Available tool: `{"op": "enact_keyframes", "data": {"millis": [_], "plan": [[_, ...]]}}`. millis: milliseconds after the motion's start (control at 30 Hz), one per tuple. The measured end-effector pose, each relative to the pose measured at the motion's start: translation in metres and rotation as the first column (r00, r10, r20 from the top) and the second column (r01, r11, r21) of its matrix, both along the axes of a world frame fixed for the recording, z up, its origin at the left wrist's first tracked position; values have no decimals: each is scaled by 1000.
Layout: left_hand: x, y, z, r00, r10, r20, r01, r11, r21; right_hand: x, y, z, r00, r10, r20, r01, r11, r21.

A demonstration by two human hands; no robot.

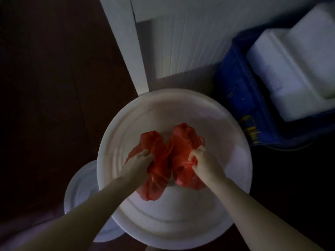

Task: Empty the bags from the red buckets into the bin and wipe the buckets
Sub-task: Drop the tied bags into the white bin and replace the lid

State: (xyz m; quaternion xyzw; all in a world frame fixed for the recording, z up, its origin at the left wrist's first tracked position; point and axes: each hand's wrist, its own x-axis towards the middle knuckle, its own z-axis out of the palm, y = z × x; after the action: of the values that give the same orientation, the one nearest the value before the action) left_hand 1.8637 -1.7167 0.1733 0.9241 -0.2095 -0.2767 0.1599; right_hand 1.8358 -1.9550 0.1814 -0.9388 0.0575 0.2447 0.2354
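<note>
Two bags are out of their buckets and are over the big white bin (230, 127). The left hand (140, 160) has its fingers curled tight around the left red bag (155, 180). The right hand (202, 160) pinches the bunched top of the right red bag (183, 142). The two bags touch each other in the middle of the bin. The room is dark, so I cannot tell if the bags hang in the air or already sit on the bottom. I think the dropping part is nearly done, because the hands only need to let go. No red bucket is in sight, and no cloth, so the wiping looks not yet done. A smaller white round thing (79, 187) sits just beside the bin.
</note>
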Motion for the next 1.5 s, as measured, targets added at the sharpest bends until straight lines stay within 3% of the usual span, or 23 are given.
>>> {"op": "enact_keyframes", "data": {"millis": [200,533,700,867,1067,1233,1333,1500], "plan": [[3,0,-34,998,45,-35,-47,997,-55,4,0,-29,996,-63,-65,65,998,25],[3,-1,-19,979,188,-78,-185,982,45,-7,10,-12,995,13,-98,-12,1000,18],[-32,11,-1,960,270,-71,-267,962,49,-34,16,-1,990,101,-99,-97,994,47],[-90,36,36,887,463,5,-463,887,-4,-54,32,29,964,267,-12,-266,962,57],[-170,90,66,799,590,113,-597,801,44,-67,97,68,872,473,126,-482,875,44],[-238,158,64,694,712,106,-720,691,74,-94,181,79,759,625,182,-637,771,9],[-279,201,51,623,777,83,-780,611,137,-116,235,70,691,702,172,-717,696,42],[-344,259,27,596,802,36,-782,570,253,-154,314,42,552,828,101,-832,554,6]]}}
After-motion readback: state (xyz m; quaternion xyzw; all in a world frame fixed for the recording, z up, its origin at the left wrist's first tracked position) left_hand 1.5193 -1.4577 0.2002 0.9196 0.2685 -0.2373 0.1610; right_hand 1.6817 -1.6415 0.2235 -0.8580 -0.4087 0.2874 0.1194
